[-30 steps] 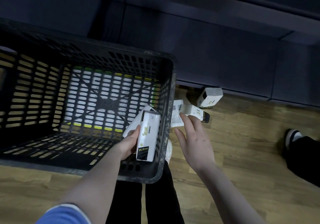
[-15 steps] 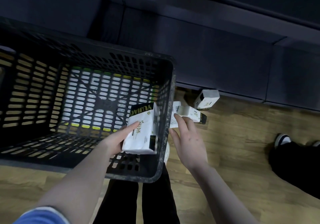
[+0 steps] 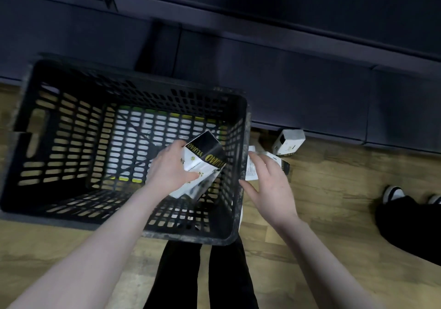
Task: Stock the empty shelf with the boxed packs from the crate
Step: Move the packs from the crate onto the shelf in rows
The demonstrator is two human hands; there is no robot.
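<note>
Compared with a second ago, the white-and-black cardboard boxed pack [image 3: 202, 165] is seen turned in the grip: its black end panel with yellow lettering is now tipped up and away, where the narrow white face was shown before. The pack is held above the bottom of the black perforated plastic crate [image 3: 71, 141], close to the right wall, and appears slightly blurred. No other pack is seen inside the crate, so this is judged to be the last one to be lifted out; the shelf stage is not yet reached.

Left hand [image 3: 171, 168]: closed around the pack, fingers wrapped over its near white face, thumb side hidden.

Right hand [image 3: 269, 189]: held outside the crate's right wall, fingers spread and loosely curved, nothing gripped. Its fingertips lie over or just beside a white boxed pack lying on the wooden floor [image 3: 269, 160]; contact cannot be told. A third white boxed pack [image 3: 290, 141] is noted standing near the dark shelf base [image 3: 310, 89].
</note>
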